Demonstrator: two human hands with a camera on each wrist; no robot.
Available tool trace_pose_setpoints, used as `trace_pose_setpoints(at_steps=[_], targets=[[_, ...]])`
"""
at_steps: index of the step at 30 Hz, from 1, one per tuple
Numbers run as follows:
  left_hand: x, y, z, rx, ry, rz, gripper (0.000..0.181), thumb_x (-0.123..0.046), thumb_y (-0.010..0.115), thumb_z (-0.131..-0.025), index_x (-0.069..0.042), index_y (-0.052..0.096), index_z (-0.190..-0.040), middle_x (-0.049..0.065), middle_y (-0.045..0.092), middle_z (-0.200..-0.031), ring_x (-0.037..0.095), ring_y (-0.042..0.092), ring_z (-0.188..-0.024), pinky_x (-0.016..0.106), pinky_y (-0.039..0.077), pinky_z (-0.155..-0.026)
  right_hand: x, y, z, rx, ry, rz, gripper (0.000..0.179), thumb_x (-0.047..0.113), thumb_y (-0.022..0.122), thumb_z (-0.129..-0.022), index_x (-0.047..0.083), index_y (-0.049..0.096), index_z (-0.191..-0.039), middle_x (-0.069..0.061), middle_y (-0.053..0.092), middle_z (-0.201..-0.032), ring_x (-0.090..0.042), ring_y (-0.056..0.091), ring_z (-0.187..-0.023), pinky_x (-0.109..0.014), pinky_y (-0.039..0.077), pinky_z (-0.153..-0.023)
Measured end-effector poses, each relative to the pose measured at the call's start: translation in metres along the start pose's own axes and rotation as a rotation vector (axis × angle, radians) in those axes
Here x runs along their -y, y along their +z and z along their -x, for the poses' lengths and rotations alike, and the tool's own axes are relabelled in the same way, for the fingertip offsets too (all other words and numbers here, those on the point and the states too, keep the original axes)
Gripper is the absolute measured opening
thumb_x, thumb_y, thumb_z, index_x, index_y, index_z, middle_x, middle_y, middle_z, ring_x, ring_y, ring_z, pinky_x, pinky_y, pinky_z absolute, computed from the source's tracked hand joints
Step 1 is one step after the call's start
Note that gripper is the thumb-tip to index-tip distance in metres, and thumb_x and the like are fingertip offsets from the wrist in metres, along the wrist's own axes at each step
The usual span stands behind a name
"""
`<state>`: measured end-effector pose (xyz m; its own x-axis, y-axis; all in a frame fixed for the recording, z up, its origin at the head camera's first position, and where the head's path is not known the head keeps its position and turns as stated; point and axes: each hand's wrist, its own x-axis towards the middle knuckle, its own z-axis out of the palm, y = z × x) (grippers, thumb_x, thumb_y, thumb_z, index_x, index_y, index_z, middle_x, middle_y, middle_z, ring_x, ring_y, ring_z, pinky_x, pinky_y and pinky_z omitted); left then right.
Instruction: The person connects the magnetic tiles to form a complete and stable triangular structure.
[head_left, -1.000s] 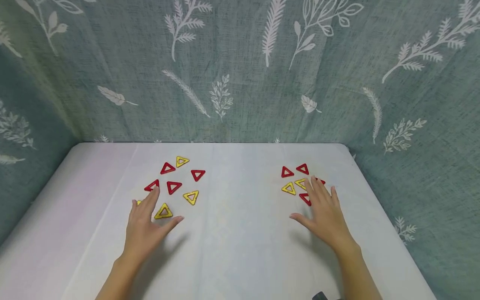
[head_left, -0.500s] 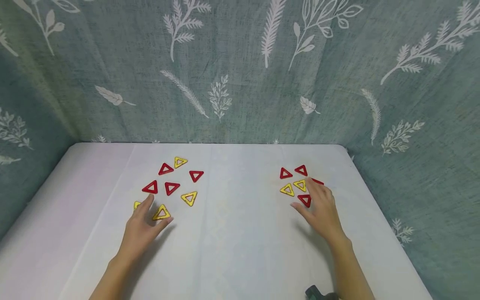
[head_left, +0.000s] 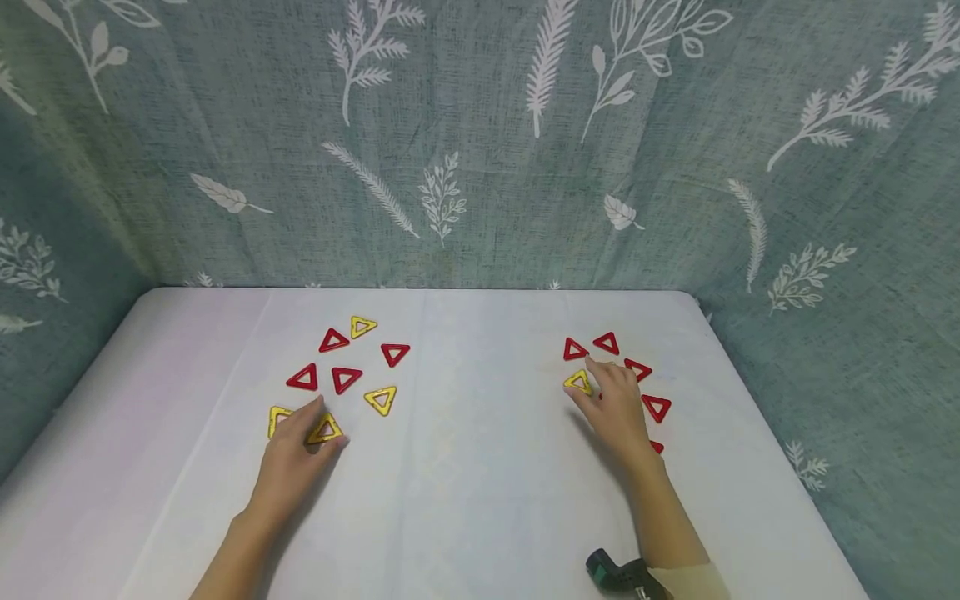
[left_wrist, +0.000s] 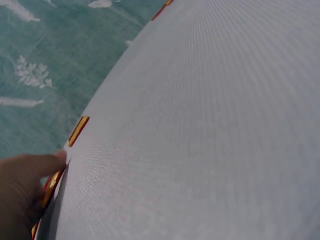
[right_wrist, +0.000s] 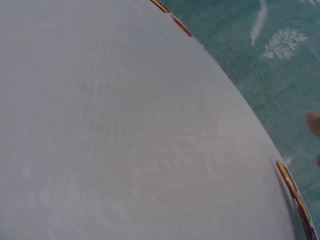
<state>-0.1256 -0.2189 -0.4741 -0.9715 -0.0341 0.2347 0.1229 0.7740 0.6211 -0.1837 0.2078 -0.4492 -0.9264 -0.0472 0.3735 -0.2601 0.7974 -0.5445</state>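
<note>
L hand (head_left: 289, 454) now narrowed round glossy yellow hollow triangle (head_left: 334, 427), can't tell if gripped; R hand (head_left: 618, 410) also narrower, prob. empty, by second yellow triangle (head_left: 572, 379): we're likely at grasp stage.

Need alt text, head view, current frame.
A person's left hand is around a yellow triangle; their right hand is close to another. Red triangles and more yellow ones lie on the white table, green leaf-print fabric behind.
</note>
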Motion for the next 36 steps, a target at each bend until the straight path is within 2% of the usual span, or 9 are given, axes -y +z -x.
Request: trace_pose_setpoints(at_steps=[5, 12, 19, 23, 26, 31, 36], targets=[[0.005, 0.004, 0.002, -0.003, 0.038, -0.049, 0.058, -0.013, 0.075, -0.08, 0.001, 0.053, -0.131, 0.018, 0.055, -0.124, 0.035, 0.046, -0.118, 0.054, 0.038, -0.097, -0.005, 0.015, -0.001, -0.09, 0.032, 0.06, 0.05, 0.025, 0.077, -0.079, 0.0, 0.063, -0.12, -0.018, 0.06, -0.115, -0.036, 0.044, -0.111, -0.051, 0.039, -0.09], [0.007, 0.006, 0.003, -0.032, 0.046, -0.042, 0.057, -0.012, 0.078, -0.076, 0.001, 0.056, -0.128, 0.017, 0.055, -0.121, 0.033, 0.047, -0.114, 0.052, 0.038, -0.095, -0.01, 0.024, 0.0, -0.065, 0.042, 0.101, 0.045, 0.027, 0.077, -0.079, 0.003, 0.066, -0.116, -0.016, 0.059, -0.115, -0.035, 0.04, -0.112, -0.051, 0.036, -0.091], [0.006, 0.009, 0.003, -0.071, 0.019, -0.049, 0.052, -0.011, 0.078, -0.076, 0.007, 0.059, -0.121, 0.018, 0.05, -0.116, 0.034, 0.041, -0.111, 0.05, 0.038, -0.09, -0.015, 0.027, 0.001, -0.103, 0.049, 0.138, 0.043, 0.027, 0.077, -0.079, 0.003, 0.068, -0.113, -0.016, 0.061, -0.112, -0.035, 0.042, -0.11, -0.049, 0.038, -0.09], [0.006, 0.01, 0.004, -0.06, 0.015, -0.048, 0.051, -0.012, 0.079, -0.075, 0.005, 0.061, -0.12, 0.016, 0.049, -0.114, 0.032, 0.041, -0.108, 0.048, 0.039, -0.088, -0.017, 0.028, 0.001, -0.101, 0.087, 0.177, 0.042, 0.028, 0.076, -0.08, 0.003, 0.068, -0.113, -0.017, 0.06, -0.112, -0.036, 0.042, -0.11, -0.051, 0.036, -0.091], [0.005, 0.01, 0.004, -0.051, 0.024, -0.062, 0.051, -0.014, 0.08, -0.074, 0.001, 0.063, -0.119, 0.013, 0.05, -0.106, 0.028, 0.042, -0.101, 0.044, 0.038, -0.084, -0.017, 0.029, 0.001, -0.092, 0.117, 0.173, 0.042, 0.028, 0.075, -0.081, 0.005, 0.068, -0.115, -0.017, 0.057, -0.113, -0.037, 0.04, -0.112, -0.053, 0.033, -0.093], [0.005, 0.011, 0.005, -0.041, 0.083, -0.078, 0.049, -0.02, 0.084, -0.069, -0.005, 0.069, -0.113, 0.008, 0.052, -0.092, 0.023, 0.045, -0.089, 0.041, 0.035, -0.076, -0.016, 0.029, 0.002, -0.077, 0.135, 0.153, 0.039, 0.028, 0.074, -0.081, 0.009, 0.069, -0.114, -0.015, 0.057, -0.114, -0.036, 0.038, -0.115, -0.055, 0.029, -0.095], [0.002, 0.011, 0.007, 0.027, 0.106, -0.07, 0.047, -0.028, 0.084, -0.067, -0.012, 0.072, -0.11, 0.003, 0.058, -0.089, 0.023, 0.05, -0.087, 0.045, 0.029, -0.079, -0.013, 0.03, 0.003, -0.051, 0.136, 0.128, 0.037, 0.029, 0.075, -0.081, 0.01, 0.07, -0.113, -0.012, 0.059, -0.114, -0.034, 0.038, -0.116, -0.055, 0.026, -0.096]])
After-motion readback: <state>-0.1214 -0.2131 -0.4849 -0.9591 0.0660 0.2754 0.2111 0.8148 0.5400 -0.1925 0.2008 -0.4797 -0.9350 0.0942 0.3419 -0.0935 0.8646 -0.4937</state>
